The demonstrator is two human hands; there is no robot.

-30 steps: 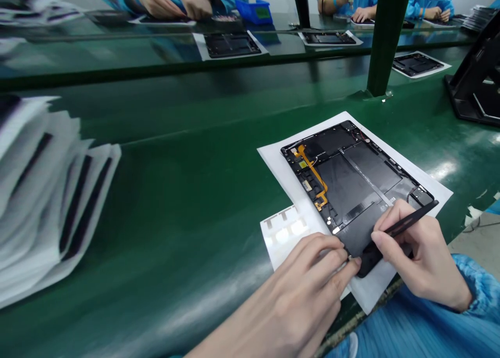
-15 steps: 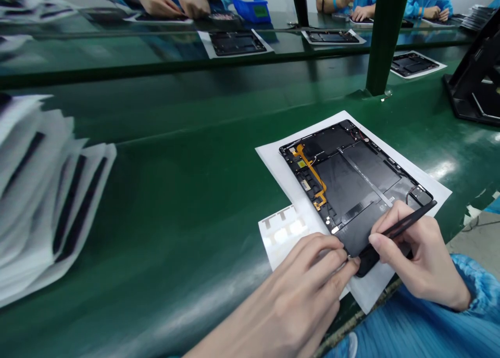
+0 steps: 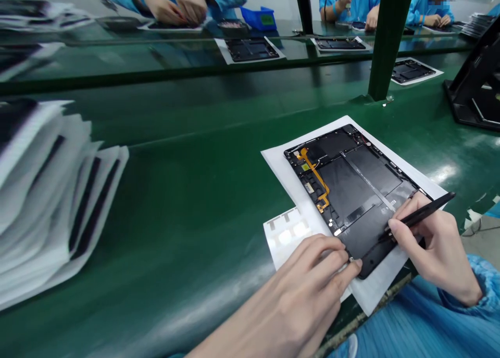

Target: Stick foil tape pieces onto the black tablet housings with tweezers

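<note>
An opened black tablet (image 3: 353,183) lies at a slant on a white paper sheet (image 3: 275,160); its inside shows an orange flex cable (image 3: 318,176) and a pale strip down the middle. My left hand (image 3: 297,301) has its fingers curled and pressed together on the tablet's near left edge. A small shiny bit shows by the fingertips, too small to name. My right hand (image 3: 437,248) pinches black tweezers (image 3: 429,209) over the near part of the tablet, tips pointing down at its surface. Partly under the paper is a sheet of stickers (image 3: 287,233).
On the left stands a thick stack of paper-wrapped dark panels (image 3: 89,191). A green post (image 3: 390,46) and a black stand (image 3: 476,82) rise behind the tablet. Across the bench, other tablets (image 3: 252,50) lie on paper, near co-workers' hands (image 3: 175,7) and a blue bin (image 3: 260,18).
My right hand and the tweezers have shifted right along the tablet's near end, uncovering more of it. My left hand stays at the edge. The whole view has swung slightly.
</note>
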